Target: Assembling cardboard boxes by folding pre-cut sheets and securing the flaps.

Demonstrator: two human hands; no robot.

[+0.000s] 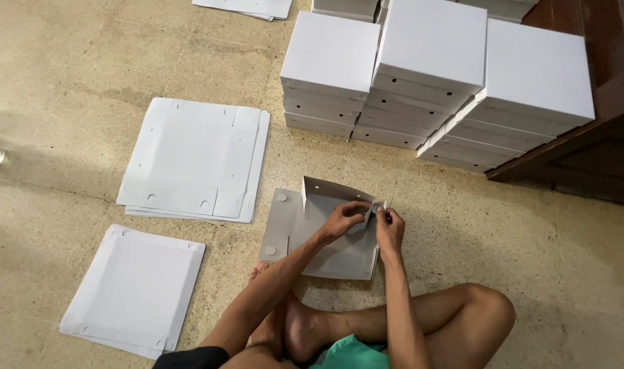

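Half-folded grey carton blank lies on floor before crossed legs. Left hand and right hand fingers pinch its corner flap. Best practice, judged: crease along score, seat tab squarely. Finished white boxes stacked beyond.

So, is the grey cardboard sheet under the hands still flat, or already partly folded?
Partly folded. The grey cardboard sheet has its far wall standing up, while its left flap lies flat on the floor. Both hands, left hand and right hand, pinch its right corner.
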